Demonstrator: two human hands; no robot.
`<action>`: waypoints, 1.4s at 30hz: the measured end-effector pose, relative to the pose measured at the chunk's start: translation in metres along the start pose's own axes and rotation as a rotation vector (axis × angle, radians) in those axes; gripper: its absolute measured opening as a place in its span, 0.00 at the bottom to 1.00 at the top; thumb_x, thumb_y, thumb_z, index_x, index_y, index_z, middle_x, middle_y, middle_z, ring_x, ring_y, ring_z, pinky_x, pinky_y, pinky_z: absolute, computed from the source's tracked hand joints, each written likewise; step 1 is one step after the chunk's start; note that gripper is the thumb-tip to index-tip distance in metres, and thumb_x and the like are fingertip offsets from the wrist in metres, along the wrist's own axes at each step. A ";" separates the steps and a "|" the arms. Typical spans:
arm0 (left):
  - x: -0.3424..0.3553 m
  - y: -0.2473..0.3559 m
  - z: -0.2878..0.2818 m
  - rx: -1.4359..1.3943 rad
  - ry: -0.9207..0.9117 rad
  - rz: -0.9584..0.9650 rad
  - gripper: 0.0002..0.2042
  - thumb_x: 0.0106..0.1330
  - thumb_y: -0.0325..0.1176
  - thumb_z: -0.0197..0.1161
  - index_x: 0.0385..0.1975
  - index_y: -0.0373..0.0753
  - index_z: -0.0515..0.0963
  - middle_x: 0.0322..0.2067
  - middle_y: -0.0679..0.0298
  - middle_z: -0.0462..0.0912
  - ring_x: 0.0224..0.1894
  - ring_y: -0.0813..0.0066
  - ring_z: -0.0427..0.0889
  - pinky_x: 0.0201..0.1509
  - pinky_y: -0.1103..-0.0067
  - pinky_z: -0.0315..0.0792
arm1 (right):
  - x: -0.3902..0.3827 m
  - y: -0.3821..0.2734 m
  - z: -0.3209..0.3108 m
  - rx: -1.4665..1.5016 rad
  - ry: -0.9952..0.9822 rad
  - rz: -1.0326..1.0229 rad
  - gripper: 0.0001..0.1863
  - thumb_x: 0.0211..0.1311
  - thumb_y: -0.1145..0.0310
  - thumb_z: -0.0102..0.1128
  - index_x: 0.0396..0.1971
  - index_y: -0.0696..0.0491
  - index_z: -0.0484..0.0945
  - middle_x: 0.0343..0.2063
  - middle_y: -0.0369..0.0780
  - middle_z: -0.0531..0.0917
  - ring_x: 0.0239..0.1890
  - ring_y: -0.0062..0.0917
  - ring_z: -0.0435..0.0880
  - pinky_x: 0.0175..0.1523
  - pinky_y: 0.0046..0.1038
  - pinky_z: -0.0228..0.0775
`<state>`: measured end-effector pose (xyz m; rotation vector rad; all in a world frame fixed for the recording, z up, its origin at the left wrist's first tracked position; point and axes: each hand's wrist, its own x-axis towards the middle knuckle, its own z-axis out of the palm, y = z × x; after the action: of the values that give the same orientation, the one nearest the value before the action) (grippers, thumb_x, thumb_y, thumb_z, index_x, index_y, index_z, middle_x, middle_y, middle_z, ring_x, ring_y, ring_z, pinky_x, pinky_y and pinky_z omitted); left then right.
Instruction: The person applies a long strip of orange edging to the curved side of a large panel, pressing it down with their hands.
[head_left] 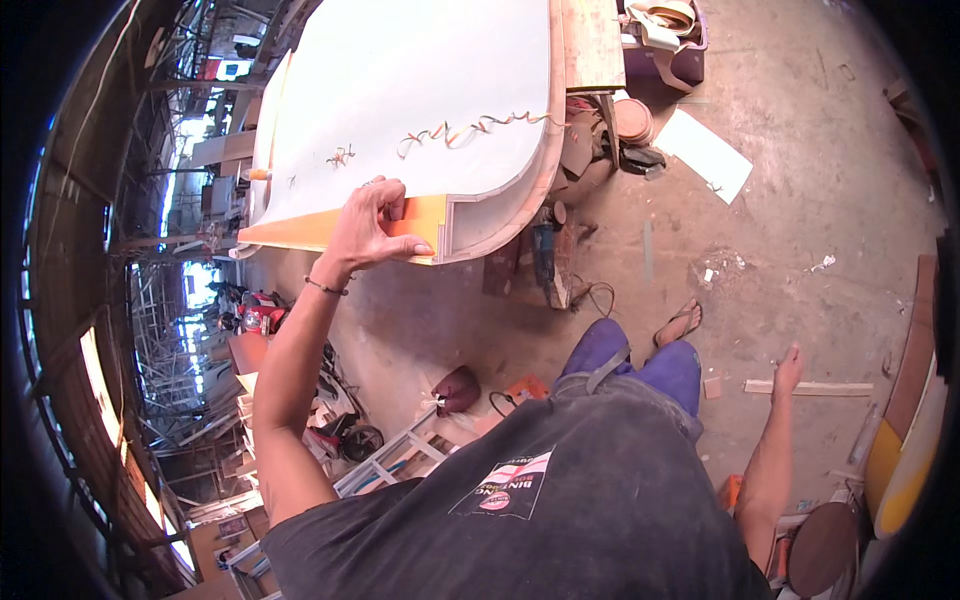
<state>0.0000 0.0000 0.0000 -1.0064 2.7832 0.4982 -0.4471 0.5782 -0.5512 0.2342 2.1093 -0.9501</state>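
My left hand [375, 228] grips the orange front edge [290, 230] of a large white-topped panel [400, 110]. Its thumb lies along the lower part of that edge, and the fingers curl over the top. To the right of this hand, the orange edge ends at a corner, where a pale, curved side rim [515, 205] begins. Thin curled shavings [470, 128] lie across the white surface. Away from the panel, my right hand [789, 372] hangs low on the right with a finger stretched out. Nothing shows in it.
A blue power tool [544, 250] with a cord sits under the panel's right side. A purple bin [680, 62] stands at the back right, with a white sheet [704, 155] on the floor nearby. An aluminium ladder [400, 455] and clutter lie left of my body.
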 end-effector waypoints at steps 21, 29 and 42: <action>0.149 -0.128 -0.118 1.011 0.216 -0.197 0.20 0.52 0.19 0.72 0.44 0.45 0.78 0.55 0.55 0.77 0.66 0.47 0.75 0.65 0.37 0.70 | -0.082 0.060 0.012 0.046 0.392 0.154 0.16 0.69 0.55 0.65 0.45 0.52 0.89 0.48 0.49 0.89 0.54 0.46 0.87 0.61 0.43 0.79; 0.428 0.161 0.051 -0.103 0.313 0.493 0.12 0.57 0.20 0.66 0.41 0.36 0.85 0.37 0.57 0.90 0.42 0.64 0.89 0.50 0.72 0.80 | -0.054 0.112 0.051 0.153 0.330 0.258 0.08 0.54 0.66 0.78 0.33 0.50 0.93 0.37 0.43 0.93 0.42 0.36 0.93 0.53 0.38 0.84; 0.566 0.523 0.510 -0.182 -0.725 0.456 0.09 0.59 0.38 0.82 0.35 0.43 0.92 0.37 0.58 0.94 0.41 0.64 0.94 0.47 0.67 0.84 | -0.004 0.077 -0.066 -0.359 0.014 0.423 0.20 0.74 0.59 0.59 0.55 0.54 0.88 0.52 0.49 0.89 0.56 0.42 0.89 0.64 0.40 0.78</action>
<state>-0.7600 0.2206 -0.4775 -0.1231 2.2906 0.9570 -0.4481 0.6791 -0.5641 0.4782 2.0835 -0.3177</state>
